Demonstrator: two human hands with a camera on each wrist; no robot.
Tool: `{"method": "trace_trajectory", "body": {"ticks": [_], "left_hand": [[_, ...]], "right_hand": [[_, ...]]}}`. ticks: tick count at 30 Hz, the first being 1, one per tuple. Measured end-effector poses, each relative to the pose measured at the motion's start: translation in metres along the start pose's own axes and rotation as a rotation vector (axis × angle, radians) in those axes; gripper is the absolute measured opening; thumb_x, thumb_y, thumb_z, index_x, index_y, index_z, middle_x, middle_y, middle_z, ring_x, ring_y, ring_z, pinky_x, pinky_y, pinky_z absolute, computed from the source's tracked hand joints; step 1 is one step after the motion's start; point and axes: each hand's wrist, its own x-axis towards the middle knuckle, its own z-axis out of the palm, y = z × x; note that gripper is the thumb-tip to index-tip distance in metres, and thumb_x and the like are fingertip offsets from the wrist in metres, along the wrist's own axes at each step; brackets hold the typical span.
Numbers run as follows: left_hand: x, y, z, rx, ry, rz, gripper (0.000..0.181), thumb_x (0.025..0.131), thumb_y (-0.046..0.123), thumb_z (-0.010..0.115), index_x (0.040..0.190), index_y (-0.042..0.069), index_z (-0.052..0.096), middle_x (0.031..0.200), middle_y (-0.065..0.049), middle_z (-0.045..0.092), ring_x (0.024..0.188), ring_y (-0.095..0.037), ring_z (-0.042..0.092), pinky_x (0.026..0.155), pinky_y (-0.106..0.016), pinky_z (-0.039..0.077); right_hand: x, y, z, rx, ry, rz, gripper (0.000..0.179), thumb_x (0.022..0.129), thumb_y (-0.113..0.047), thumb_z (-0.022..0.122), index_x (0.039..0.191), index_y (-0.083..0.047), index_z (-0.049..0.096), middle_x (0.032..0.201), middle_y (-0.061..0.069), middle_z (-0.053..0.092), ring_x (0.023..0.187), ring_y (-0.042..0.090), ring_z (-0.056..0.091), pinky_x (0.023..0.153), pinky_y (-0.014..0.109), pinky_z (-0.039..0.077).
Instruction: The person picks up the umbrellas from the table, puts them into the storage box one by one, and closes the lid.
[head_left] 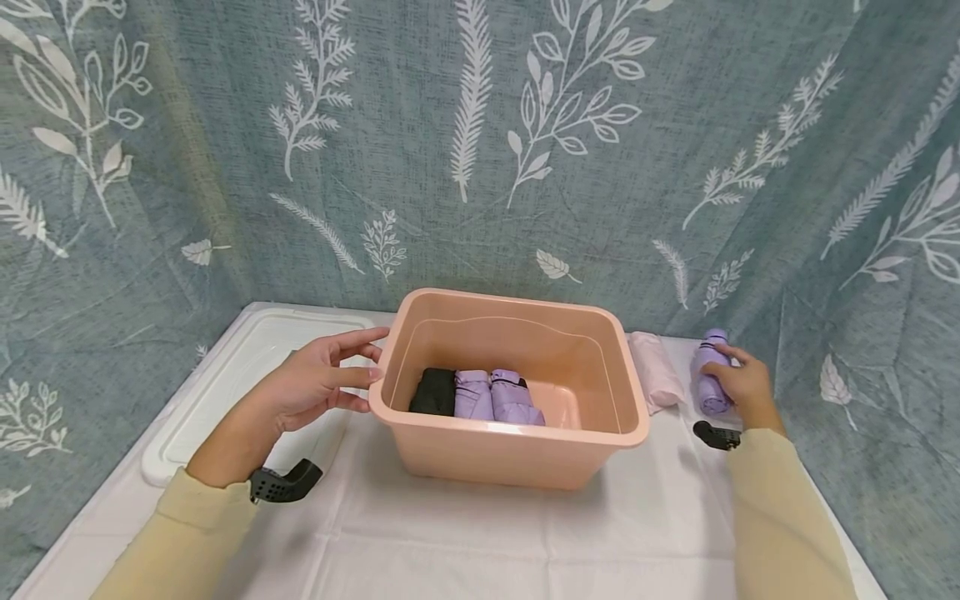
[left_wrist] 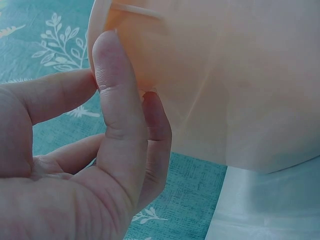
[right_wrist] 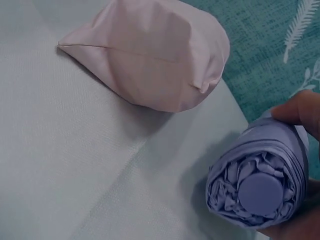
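A peach plastic storage bin (head_left: 495, 458) stands in the middle of the table. My left hand (head_left: 322, 379) holds its left rim, with the thumb and bent fingers against the edge; the left wrist view shows the thumb (left_wrist: 115, 85) against the bin's wall (left_wrist: 240, 90). Inside, side by side, lie a black folded bundle (head_left: 433, 393) and two lavender folded umbrellas, one in the middle (head_left: 473, 396) and one at right (head_left: 514, 398). At the far right my right hand (head_left: 742, 385) grips another lavender folded umbrella (head_left: 708, 375), whose round end cap (right_wrist: 261, 194) faces the right wrist camera.
A pale pink cloth-covered bundle (head_left: 655, 371) lies between the bin and the right hand. On the left, a white lid (head_left: 225, 392) lies flat on the white-covered table (head_left: 435, 542). A teal leaf-patterned curtain (head_left: 420, 167) rises behind and at both sides.
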Motion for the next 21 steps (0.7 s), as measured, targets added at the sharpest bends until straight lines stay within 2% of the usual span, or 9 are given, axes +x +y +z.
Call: {"method": "trace_trajectory", "body": {"ticks": [3,5,8,10,12,17,19,21], "left_hand": [[0.001,0.000,0.000,0.005,0.000,0.000,0.077,0.096,0.005,0.069,0.162,0.008,0.031,0.120,-0.006,0.049,0.086,-0.017,0.070,0.071,-0.033,0.065],[0.001,0.000,0.000,0.008,0.001,-0.001,0.077,0.096,0.005,0.070,0.162,0.008,0.031,0.120,-0.006,0.049,0.086,-0.016,0.070,0.071,-0.033,0.065],[0.002,0.000,0.000,0.009,0.000,-0.003,0.076,0.096,0.005,0.070,0.161,0.008,0.031,0.121,-0.007,0.048,0.087,-0.016,0.070,0.072,-0.033,0.065],[0.002,0.001,0.001,0.007,0.001,-0.009,0.076,0.096,0.006,0.070,0.162,0.008,0.031,0.122,-0.008,0.047,0.088,-0.016,0.070,0.072,-0.033,0.065],[0.002,0.001,0.001,0.005,0.002,-0.013,0.076,0.096,0.005,0.069,0.161,0.008,0.031,0.123,-0.008,0.047,0.088,-0.016,0.070,0.072,-0.033,0.065],[0.002,0.002,0.000,0.009,0.000,-0.009,0.076,0.096,0.006,0.070,0.161,0.008,0.031,0.123,-0.008,0.047,0.088,-0.017,0.070,0.073,-0.034,0.065],[0.002,0.002,0.000,0.011,0.000,-0.007,0.076,0.096,0.006,0.070,0.161,0.007,0.031,0.123,-0.008,0.047,0.089,-0.017,0.070,0.073,-0.034,0.065],[0.001,0.002,0.000,0.015,0.001,-0.007,0.076,0.096,0.006,0.070,0.161,0.007,0.031,0.123,-0.008,0.047,0.089,-0.017,0.070,0.073,-0.035,0.065]], "right_hand": [[-0.004,-0.002,0.000,0.104,-0.028,0.038,0.071,0.093,-0.018,0.069,0.158,-0.015,0.039,0.164,0.028,0.026,0.131,0.042,0.046,0.092,0.039,0.057],[-0.005,-0.001,-0.001,0.142,-0.046,0.049,0.071,0.095,-0.018,0.069,0.159,-0.017,0.038,0.166,0.026,0.024,0.134,0.041,0.044,0.096,0.042,0.056],[-0.005,0.001,-0.001,0.186,-0.064,0.055,0.069,0.096,-0.019,0.068,0.159,-0.020,0.038,0.165,0.026,0.026,0.129,0.036,0.048,0.083,0.029,0.059],[-0.006,0.002,-0.001,0.211,-0.076,0.060,0.068,0.097,-0.019,0.067,0.159,-0.022,0.038,0.163,0.026,0.028,0.117,0.027,0.055,0.070,0.021,0.057],[-0.007,0.003,-0.002,0.254,-0.090,0.070,0.067,0.098,-0.020,0.066,0.159,-0.024,0.038,0.165,0.024,0.027,0.117,0.026,0.055,0.064,0.016,0.054],[-0.011,-0.002,-0.002,0.355,-0.107,0.091,0.064,0.099,-0.019,0.061,0.158,-0.028,0.039,0.169,0.017,0.019,0.127,0.024,0.047,0.068,0.015,0.051],[-0.013,-0.004,-0.002,0.392,-0.099,0.086,0.063,0.098,-0.016,0.059,0.157,-0.027,0.041,0.169,0.016,0.022,0.121,0.018,0.048,0.070,0.015,0.051],[-0.014,-0.006,-0.002,0.437,-0.097,0.075,0.061,0.099,-0.014,0.057,0.157,-0.025,0.043,0.169,0.014,0.023,0.122,0.016,0.047,0.074,0.014,0.050]]}}
